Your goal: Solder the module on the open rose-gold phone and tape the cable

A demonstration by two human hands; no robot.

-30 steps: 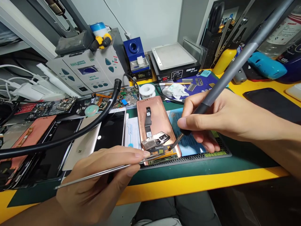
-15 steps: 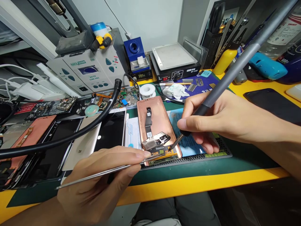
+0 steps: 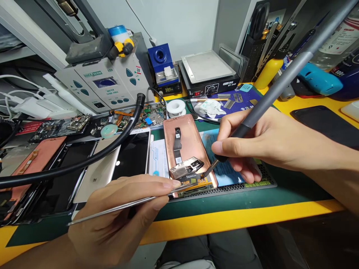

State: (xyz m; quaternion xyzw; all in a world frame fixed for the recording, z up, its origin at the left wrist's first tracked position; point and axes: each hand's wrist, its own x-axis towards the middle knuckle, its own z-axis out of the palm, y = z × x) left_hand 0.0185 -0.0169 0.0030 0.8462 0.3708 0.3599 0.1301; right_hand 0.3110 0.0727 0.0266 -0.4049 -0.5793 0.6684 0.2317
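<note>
A copper-coloured phone panel (image 3: 193,142) lies in front of me, with a dark ribbon cable (image 3: 177,144) and a folded silvery flap on its back. Across its near end runs a flex board (image 3: 198,181) with orange pads. My left hand (image 3: 120,216) pinches metal tweezers (image 3: 117,207), their tips resting at or just over this board. In my right hand (image 3: 260,145) is a grey soldering iron (image 3: 269,95), gripped like a pen. Its slanted tip meets the board's right part, though exact contact is too small to tell.
A black hose (image 3: 112,155) arches over several phones and screens on the left. Behind stand a hot-air station (image 3: 105,84), a blue iron holder (image 3: 160,56), a solder spool (image 3: 176,108) and a heating plate (image 3: 209,69). A dark phone (image 3: 325,123) lies at right.
</note>
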